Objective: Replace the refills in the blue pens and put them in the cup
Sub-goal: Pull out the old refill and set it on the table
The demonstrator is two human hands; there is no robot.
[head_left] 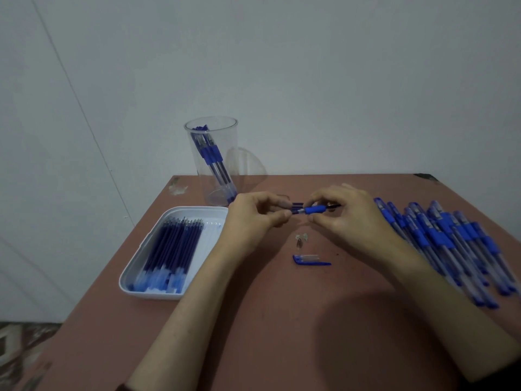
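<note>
One pen (314, 209) is up off the table (282, 320) right now, held level between both hands, just this side of the cup (231, 136). The right hand (346, 218) has its fingertips curled round the blue rubber sleeve, and that looks the best place to hold it: soft, grippy, not likely to slip. The left hand (253, 218) pinches the dark refill (297, 208) between thumb and forefinger where it pokes out of the barrel's mouth. Whether it is sliding in or out, I cannot tell.

My read on handling: both pieces weigh next to nothing. The refill is a thin plastic tube that would probably bow if pushed off-line, so a pinch close to the barrel and a straight push along its length seems wise. The clear barrel looks smooth and slippery — better left to the rubber.

Below the hands, a tiny tip piece (301, 240) lies loose on the table. It is small and probably quick to roll, a fingertip job. Just nearer lies the blue cap (310, 260), flat on its side.

Out to the left, a white tray (149, 294) carries a row of dark refills (172, 246) lying side by side. Behind it the clear cup stands upright with several blue pens leaning inside. Off to the right — a big heap of blue pens (445, 238) sprawls across the table edge, well apart from the cup.
</note>
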